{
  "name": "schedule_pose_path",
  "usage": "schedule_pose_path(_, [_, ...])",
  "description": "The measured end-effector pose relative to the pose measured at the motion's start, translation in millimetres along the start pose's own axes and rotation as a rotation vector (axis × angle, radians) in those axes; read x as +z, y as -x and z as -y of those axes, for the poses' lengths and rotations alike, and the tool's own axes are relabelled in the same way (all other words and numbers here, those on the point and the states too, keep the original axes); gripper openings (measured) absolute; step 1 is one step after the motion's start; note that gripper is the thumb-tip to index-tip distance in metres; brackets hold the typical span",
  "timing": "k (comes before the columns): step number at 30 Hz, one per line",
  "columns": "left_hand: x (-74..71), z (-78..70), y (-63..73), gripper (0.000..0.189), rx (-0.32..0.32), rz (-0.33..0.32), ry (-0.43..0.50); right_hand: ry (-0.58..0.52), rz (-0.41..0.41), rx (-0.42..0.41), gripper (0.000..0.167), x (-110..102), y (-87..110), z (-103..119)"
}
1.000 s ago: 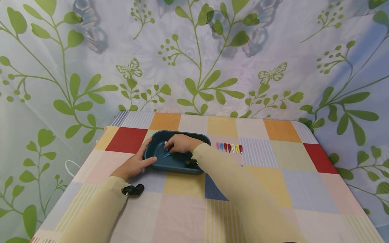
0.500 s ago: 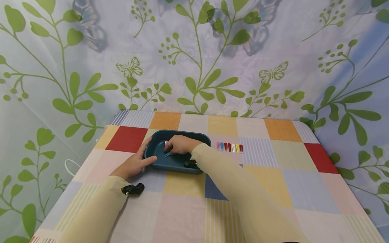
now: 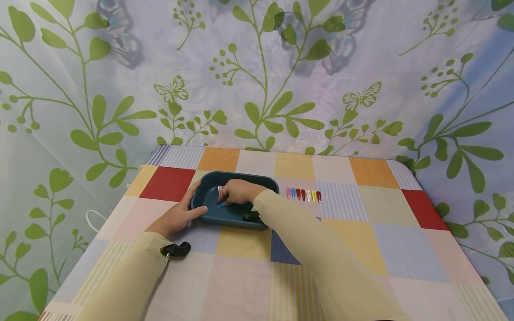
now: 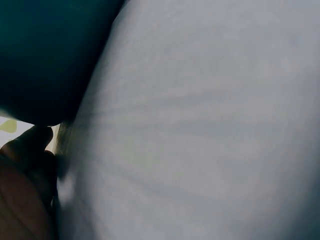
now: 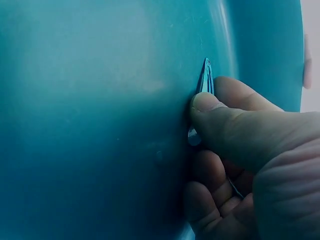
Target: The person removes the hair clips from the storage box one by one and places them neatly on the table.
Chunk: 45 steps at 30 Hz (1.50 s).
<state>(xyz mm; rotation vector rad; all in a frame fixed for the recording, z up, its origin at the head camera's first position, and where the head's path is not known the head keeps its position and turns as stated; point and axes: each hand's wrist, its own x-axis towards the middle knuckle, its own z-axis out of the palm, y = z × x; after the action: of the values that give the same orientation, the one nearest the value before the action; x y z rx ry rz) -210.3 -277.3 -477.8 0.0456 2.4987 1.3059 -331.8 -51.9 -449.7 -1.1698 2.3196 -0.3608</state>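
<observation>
Inside a dark teal plastic basin (image 3: 241, 221), my right hand (image 3: 240, 191) pinches a small blue snap hair clip (image 5: 207, 80) between thumb and forefinger, close over the basin floor. The clip's narrow end points out past the thumb in the right wrist view, and its rounded end shows below. A thin pale edge (image 5: 235, 188) shows among the curled lower fingers. A pink hair clip (image 3: 219, 190) lies in the basin just beyond the hand. My left hand (image 3: 176, 217) rests against the basin's left end, fingers extended along the side and thumb at the front rim.
To the right of the basin, several hair clips (image 3: 303, 195) in pink, blue, red, white and yellow lie in a neat row. A patchwork cloth (image 3: 241, 285) covers the table. Behind it hangs a leaf-patterned curtain (image 3: 257, 80). A white cable (image 3: 93, 220) loops at the left edge.
My right hand has shifted very slightly inside the basin, and the blue clip under its fingertips has turned flatter in view. The left hand and the row of clips stay put.
</observation>
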Motion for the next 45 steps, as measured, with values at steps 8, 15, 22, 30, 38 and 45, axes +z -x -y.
schedule_pose_path(8, [-0.1,2.5,-2.0,0.095,0.006,-0.005,0.001,0.015,0.016,-0.024,0.029,-0.8,-0.1,-0.2])
schedule_pose_path(15, [0.3,2.5,-2.0,0.094,0.002,-0.009,0.001,-0.015,0.017,-0.025,0.028,0.7,0.4,-1.2])
schedule_pose_path(22, [0.3,1.5,-1.7,0.094,0.004,-0.009,-0.009,-0.005,0.014,-0.047,0.028,-0.1,1.5,-1.2])
schedule_pose_path(30, [2.3,0.9,-1.5,0.095,0.015,-0.008,0.002,-0.009,-0.006,-0.063,0.036,0.4,4.5,-3.1])
schedule_pose_path(38, [4.1,-0.2,-1.2,0.095,0.013,-0.014,0.008,-0.098,-0.087,-0.026,0.033,-1.3,9.6,-6.1])
schedule_pose_path(45, [3.5,-1.0,0.9,0.094,0.022,-0.021,0.007,-0.217,-0.133,0.011,0.033,-8.6,17.0,-14.4])
